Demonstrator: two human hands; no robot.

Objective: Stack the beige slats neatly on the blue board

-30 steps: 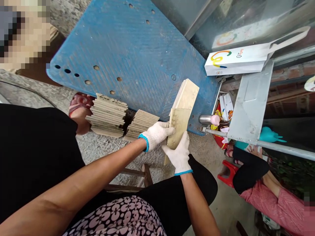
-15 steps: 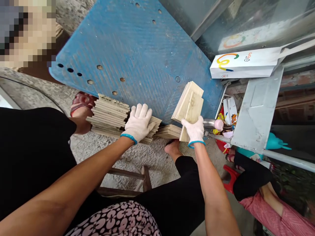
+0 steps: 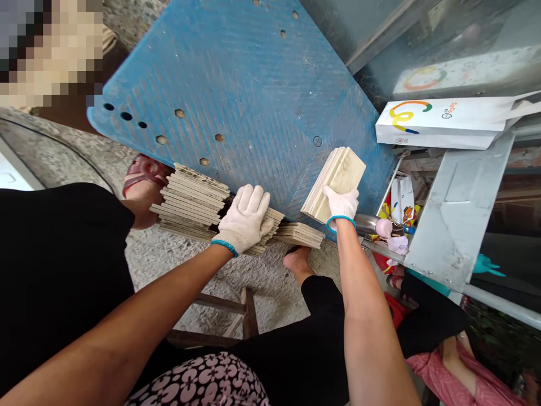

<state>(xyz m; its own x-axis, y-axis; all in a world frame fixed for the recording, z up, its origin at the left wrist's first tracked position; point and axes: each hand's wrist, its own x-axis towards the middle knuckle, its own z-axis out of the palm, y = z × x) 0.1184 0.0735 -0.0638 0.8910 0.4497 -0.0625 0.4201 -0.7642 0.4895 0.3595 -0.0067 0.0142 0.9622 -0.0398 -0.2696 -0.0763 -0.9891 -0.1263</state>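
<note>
My left hand, in a white knit glove with a teal cuff, lies over a row of thin wooden boards at the near edge of the blue plastic surface. Its fingers are stretched out and close together. My right hand, gloved the same way, grips the near part of a pale wooden board. That board lies against a leaning stack of similar boards on the blue surface. Between my hands, lower down, is another small stack of boards.
A metal flask with a pink cap stands right of my right hand. Beyond it are a grey metal frame and a white paper bag. Another person's legs show at lower right. A wooden stool is below.
My right hand has brought its board up flush against the leaning stack. The fingers of my left hand have drawn closer together. The view has shifted slightly.
</note>
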